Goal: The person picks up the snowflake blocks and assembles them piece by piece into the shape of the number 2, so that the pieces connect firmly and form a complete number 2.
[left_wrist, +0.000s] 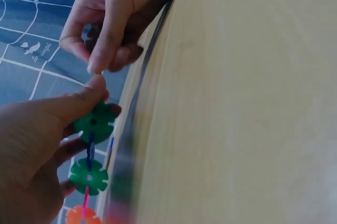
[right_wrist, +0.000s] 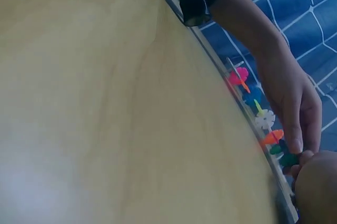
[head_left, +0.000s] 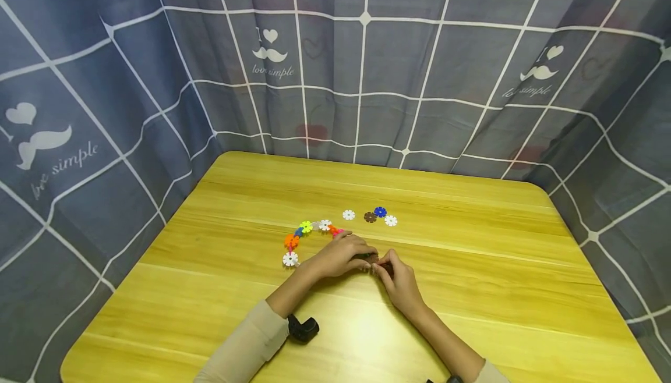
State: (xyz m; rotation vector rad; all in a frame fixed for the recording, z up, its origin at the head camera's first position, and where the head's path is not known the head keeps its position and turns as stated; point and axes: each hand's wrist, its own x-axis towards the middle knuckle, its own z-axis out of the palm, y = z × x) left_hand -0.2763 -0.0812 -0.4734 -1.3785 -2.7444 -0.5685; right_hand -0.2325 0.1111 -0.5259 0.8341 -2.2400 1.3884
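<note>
A chain of slotted plastic flower discs arcs over the table, with a white disc (head_left: 290,259) at one end and orange and yellow-green discs further round. My left hand (head_left: 343,255) grips the chain's other end, thumb and fingers about a green disc (left_wrist: 102,126). Below that, a second green disc (left_wrist: 90,175) and an orange disc (left_wrist: 81,215) are linked on in the left wrist view. My right hand (head_left: 402,284) pinches a dark brown disc (left_wrist: 92,36), partly hidden by its fingers. Both hands' fingertips meet close together at the chain's end.
Beyond the hands lie several loose discs: a white disc (head_left: 348,215), a brown disc (head_left: 370,217), a blue disc (head_left: 380,212) and another white disc (head_left: 390,220). A grey checked curtain (head_left: 335,115) encloses the wooden table (head_left: 498,266) at the back and sides.
</note>
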